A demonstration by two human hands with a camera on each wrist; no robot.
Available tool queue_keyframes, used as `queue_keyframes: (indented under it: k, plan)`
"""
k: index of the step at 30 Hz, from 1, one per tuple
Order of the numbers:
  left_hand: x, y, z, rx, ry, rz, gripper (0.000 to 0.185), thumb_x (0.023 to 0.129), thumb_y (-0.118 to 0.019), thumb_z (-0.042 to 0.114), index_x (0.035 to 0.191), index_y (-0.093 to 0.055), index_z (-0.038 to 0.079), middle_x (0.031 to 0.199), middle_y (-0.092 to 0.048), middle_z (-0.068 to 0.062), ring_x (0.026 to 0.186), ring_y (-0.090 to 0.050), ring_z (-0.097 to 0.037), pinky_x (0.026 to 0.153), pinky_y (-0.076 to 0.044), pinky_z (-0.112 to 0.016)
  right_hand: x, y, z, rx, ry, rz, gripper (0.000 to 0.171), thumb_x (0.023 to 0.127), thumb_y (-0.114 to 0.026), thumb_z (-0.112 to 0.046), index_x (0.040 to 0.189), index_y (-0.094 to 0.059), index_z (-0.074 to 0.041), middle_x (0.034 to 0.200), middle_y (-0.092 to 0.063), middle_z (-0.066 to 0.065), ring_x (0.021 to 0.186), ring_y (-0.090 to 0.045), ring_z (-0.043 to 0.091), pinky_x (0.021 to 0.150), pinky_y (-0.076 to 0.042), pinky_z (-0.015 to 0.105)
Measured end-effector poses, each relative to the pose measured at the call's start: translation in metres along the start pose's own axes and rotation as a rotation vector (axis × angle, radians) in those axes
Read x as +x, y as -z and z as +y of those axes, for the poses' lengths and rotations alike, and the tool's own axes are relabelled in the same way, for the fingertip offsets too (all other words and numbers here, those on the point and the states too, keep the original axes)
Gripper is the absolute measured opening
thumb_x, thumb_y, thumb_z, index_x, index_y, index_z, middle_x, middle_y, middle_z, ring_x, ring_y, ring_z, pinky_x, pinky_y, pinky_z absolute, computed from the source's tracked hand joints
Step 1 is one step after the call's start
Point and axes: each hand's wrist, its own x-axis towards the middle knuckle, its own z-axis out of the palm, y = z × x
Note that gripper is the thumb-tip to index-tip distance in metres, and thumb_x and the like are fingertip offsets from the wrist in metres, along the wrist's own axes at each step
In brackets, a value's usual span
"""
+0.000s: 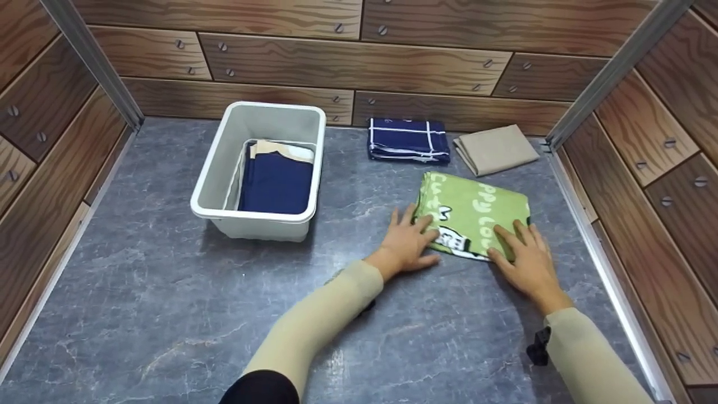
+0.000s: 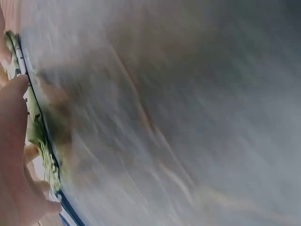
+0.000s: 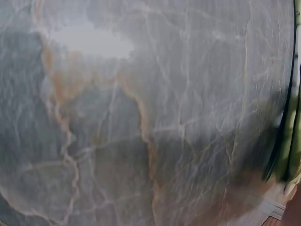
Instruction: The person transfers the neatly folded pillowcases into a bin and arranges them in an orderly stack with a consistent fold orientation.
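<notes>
A folded green cloth [image 1: 477, 210] with white lettering lies on the grey marble table [image 1: 168, 292], right of centre. My left hand [image 1: 406, 241] lies flat at its near left corner, fingers straight and reaching onto the cloth. My right hand [image 1: 524, 258] presses flat on the near right edge, fingers spread. In the left wrist view the green cloth's edge [image 2: 40, 141] shows beside my left hand [image 2: 14, 160], blurred. The right wrist view shows mostly table, with the green cloth's edge [image 3: 291, 136] at the far right.
A white plastic bin [image 1: 224, 210] holding folded navy and cream cloth [image 1: 275, 179] stands left of the green cloth. A folded navy checked cloth [image 1: 408, 140] and a folded tan cloth [image 1: 496, 148] lie by the back wall. Wood-pattern walls [image 1: 348, 62] enclose three sides.
</notes>
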Motion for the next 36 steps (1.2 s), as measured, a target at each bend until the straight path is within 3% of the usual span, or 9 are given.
queue_keyframes:
  k: [7, 14, 25, 36]
  plan:
    - [-0.003, -0.005, -0.021, -0.024, 0.068, 0.002, 0.073, 0.092, -0.040, 0.074, 0.153, -0.037, 0.034, 0.165, -0.022, 0.000, 0.151, -0.014, -0.043, 0.116, -0.018, -0.068, 0.000, -0.008, -0.013, 0.020, 0.020, -0.007, 0.055, 0.098, -0.059, -0.045, 0.143, -0.054, -0.013, 0.153, -0.036, 0.028, 0.139, -0.026, 0.056, 0.110, -0.022, 0.072]
    - [-0.002, -0.008, -0.032, -0.039, 0.138, -0.001, 0.073, 0.092, -0.042, 0.074, 0.152, -0.038, 0.034, 0.166, -0.020, -0.002, 0.151, -0.013, -0.044, 0.116, -0.015, -0.069, -0.001, -0.014, -0.035, 0.037, -0.021, -0.034, 0.053, 0.100, -0.055, -0.047, 0.142, -0.056, -0.014, 0.149, -0.038, 0.028, 0.134, -0.032, 0.054, 0.104, -0.031, 0.069]
    - [-0.002, -0.006, -0.042, -0.062, 0.384, 0.017, 0.079, 0.094, -0.020, 0.078, 0.155, -0.036, 0.030, 0.167, -0.013, -0.013, 0.151, -0.008, -0.045, 0.120, -0.009, -0.064, 0.004, -0.020, -0.080, 0.031, 0.001, -0.059, 0.048, 0.101, -0.051, -0.050, 0.138, -0.061, -0.020, 0.132, -0.052, 0.023, 0.116, -0.046, 0.045, 0.094, -0.040, 0.058]
    - [-0.010, -0.008, -0.038, -0.096, 0.381, 0.057, 0.086, 0.091, -0.024, 0.081, 0.157, -0.032, 0.026, 0.167, -0.010, -0.016, 0.151, -0.005, -0.045, 0.121, -0.010, -0.062, 0.003, -0.028, -0.110, 0.024, 0.024, -0.080, 0.046, 0.102, -0.049, -0.049, 0.138, -0.061, -0.022, 0.125, -0.055, 0.020, 0.110, -0.048, 0.040, 0.090, -0.042, 0.055]
